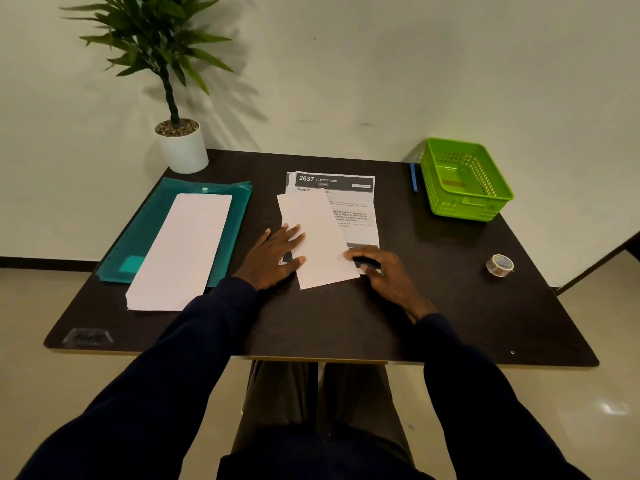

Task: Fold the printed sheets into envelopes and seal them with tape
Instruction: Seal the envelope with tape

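Note:
A printed sheet (349,206) headed "2637 LIVING ROOM" lies in the middle of the dark table (311,320). Its left part is folded over, blank side up, as a slanted white flap (320,237). My left hand (273,256) lies flat with straight fingers on the flap's left edge. At the sheet's lower right corner, my right hand (381,271) has its fingers curled against the paper, thumb at the edge. A roll of clear tape (499,265) sits alone at the right. Folded white paper (181,252) rests on a teal plastic folder (138,244) at the left.
A green perforated basket (464,178) stands at the back right, with a blue pen (414,177) beside it. A potted plant (180,143) occupies the back left corner. The wall runs right behind the table. My legs are under the table's front edge.

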